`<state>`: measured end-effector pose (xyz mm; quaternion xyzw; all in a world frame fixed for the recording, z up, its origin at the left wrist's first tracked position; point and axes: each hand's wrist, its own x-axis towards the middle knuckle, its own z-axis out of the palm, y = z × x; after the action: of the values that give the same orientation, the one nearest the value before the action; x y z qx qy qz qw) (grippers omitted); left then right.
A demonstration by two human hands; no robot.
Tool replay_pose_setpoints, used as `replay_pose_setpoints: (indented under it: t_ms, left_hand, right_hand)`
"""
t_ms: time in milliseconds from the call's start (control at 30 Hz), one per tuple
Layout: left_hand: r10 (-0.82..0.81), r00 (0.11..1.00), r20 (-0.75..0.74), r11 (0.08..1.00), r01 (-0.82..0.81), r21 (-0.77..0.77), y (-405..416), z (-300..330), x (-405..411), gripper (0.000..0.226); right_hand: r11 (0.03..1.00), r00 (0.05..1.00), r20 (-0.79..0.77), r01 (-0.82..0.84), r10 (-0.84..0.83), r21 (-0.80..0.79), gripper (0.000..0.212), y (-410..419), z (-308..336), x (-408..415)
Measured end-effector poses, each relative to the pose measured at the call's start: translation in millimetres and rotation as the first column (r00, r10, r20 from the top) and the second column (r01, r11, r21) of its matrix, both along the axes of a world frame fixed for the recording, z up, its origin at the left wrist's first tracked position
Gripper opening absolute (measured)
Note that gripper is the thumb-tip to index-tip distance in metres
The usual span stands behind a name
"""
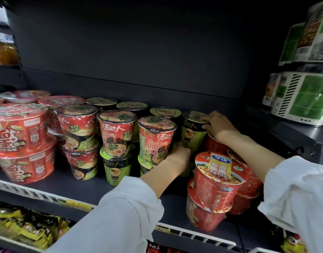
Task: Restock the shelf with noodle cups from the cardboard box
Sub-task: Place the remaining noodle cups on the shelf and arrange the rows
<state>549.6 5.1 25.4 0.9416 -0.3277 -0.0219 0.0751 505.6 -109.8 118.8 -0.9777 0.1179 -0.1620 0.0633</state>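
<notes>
A person in white sleeves is holding a green noodle cup (192,136) on the dark shelf (80,187), just right of the red volcano-print cup (156,137): left hand (179,154) cupping its base, right hand (218,126) curling over its lid.

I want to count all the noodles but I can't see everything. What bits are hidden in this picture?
All from the head view:
- Cardboard box: not in the picture at all.
- Cup under both hands: its lid is partly covered by the right hand, its base by the left hand.
- Back-row cups: only lids show; front cups hide the rest.
- Packets on the lower shelf: blurred and cut by the bottom edge.
- Green packs: cut by the right edge.
</notes>
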Motion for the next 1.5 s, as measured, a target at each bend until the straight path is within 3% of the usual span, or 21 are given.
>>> replay_pose_setpoints:
  t_ms: [133, 267, 367, 533, 800, 967, 1000, 1100, 1200, 1333, 1500]
  left_hand:
    - [-0.021, 0.998, 0.064, 1.0, 0.02, 0.021, -4.3, -1.8, -1.0, 0.032]
    - [-0.007, 0.964, 0.266, 0.998, 0.021, -0.051, -2.7, 4.3, -0.7, 0.024]
    - [0.005, 0.983, 0.182, 0.994, 0.015, -0.111, -2.5, 6.3, 4.1, 0.029]
    - [-0.02, 0.999, 0.037, 0.999, 0.021, -0.025, 3.0, 8.2, 3.3, 0.037]
    - [0.051, 0.994, 0.097, 0.988, -0.036, -0.151, 6.5, 6.1, 8.2, 0.054]
    - [0.028, 0.989, 0.147, 0.986, -0.003, -0.165, 8.2, -1.8, 8.8, 0.038]
    - [-0.034, 0.985, 0.169, 0.995, 0.049, -0.083, 10.4, -1.2, 8.9, 0.036]
    - [-0.059, 0.99, 0.131, 0.998, 0.061, -0.01, 10.2, 6.5, 4.2, 0.033]
    - [-0.014, 0.989, 0.15, 0.998, 0.022, -0.055, 5.2, 11.0, -1.4, 0.034]
    - [-0.021, 0.979, 0.201, 0.998, 0.032, -0.055, 3.1, 9.6, -4.2, 0.039]
    - [-0.002, 0.99, 0.143, 0.997, 0.012, -0.07, 9.6, 15.7, -2.7, 0.035]
  right_hand:
    - [0.997, 0.997, 0.007, 0.078, -0.078, -0.001, 0.043, 3.1, 2.3, 2.9]
    - [0.964, 0.996, 0.04, 0.089, -0.082, -0.25, 0.041, 17.2, 7.2, -1.3]
    - [0.985, 0.995, 0.099, 0.047, -0.031, -0.168, 0.034, 17.8, 7.3, -1.1]
    - [0.998, 0.999, -0.001, -0.041, 0.041, -0.043, 0.037, 9.3, 2.8, -1.7]
    - [0.919, 0.999, -0.043, 0.011, -0.031, -0.394, 0.045, 22.9, 16.2, -4.6]
    - [0.99, 0.995, -0.081, -0.071, 0.062, -0.118, 0.046, 13.3, 10.6, -0.7]
    - [0.993, 0.994, -0.087, -0.079, 0.071, -0.092, 0.048, 10.7, 8.6, -1.6]
    - [0.987, 0.997, -0.069, -0.047, 0.037, -0.155, 0.048, 6.0, 5.2, -3.2]
    - [0.967, 0.999, -0.049, 0.006, -0.019, -0.256, 0.049, 6.1, 3.2, -0.7]
    - [0.977, 0.998, -0.05, 0.017, -0.029, -0.214, 0.049, 6.1, 3.8, 0.5]
    - [0.967, 1.0, -0.022, -0.012, 0.006, -0.254, 0.049, 5.9, 4.5, 1.2]
